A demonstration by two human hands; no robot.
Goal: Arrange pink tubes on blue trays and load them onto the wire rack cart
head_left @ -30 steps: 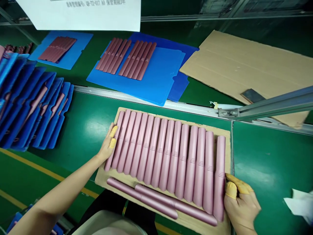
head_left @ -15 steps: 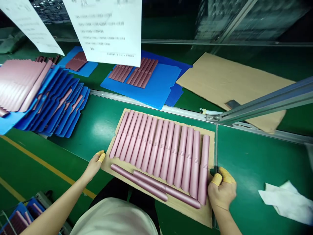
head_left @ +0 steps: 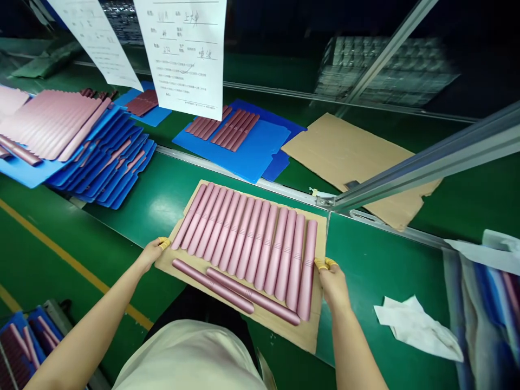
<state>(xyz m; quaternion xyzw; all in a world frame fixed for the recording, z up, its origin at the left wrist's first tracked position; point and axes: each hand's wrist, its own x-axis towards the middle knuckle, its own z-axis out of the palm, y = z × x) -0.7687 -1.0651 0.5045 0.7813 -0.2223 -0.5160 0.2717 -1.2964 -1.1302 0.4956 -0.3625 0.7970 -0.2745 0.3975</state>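
Note:
A brown cardboard sheet [head_left: 190,262] lies on the green bench in front of me, carrying a row of several pink tubes [head_left: 247,242] side by side and two more pink tubes [head_left: 235,292] laid across its near edge. My left hand [head_left: 151,252], with yellow finger cots, grips the sheet's left edge. My right hand [head_left: 332,281], also with yellow cots, grips the sheet's right edge beside the last tube.
Stacked blue trays [head_left: 109,162] with pink tubes sit at the left. A blue tray [head_left: 252,146] with dark tubes and a cardboard piece [head_left: 349,157] lie beyond a metal rail [head_left: 426,157]. White cloth [head_left: 418,325] lies at the right. Paper sheets [head_left: 187,54] hang above.
The view has pulled back and tilted up. My left hand moved from the leftmost tube to the sheet's left edge; my right hand shifted up along the right edge.

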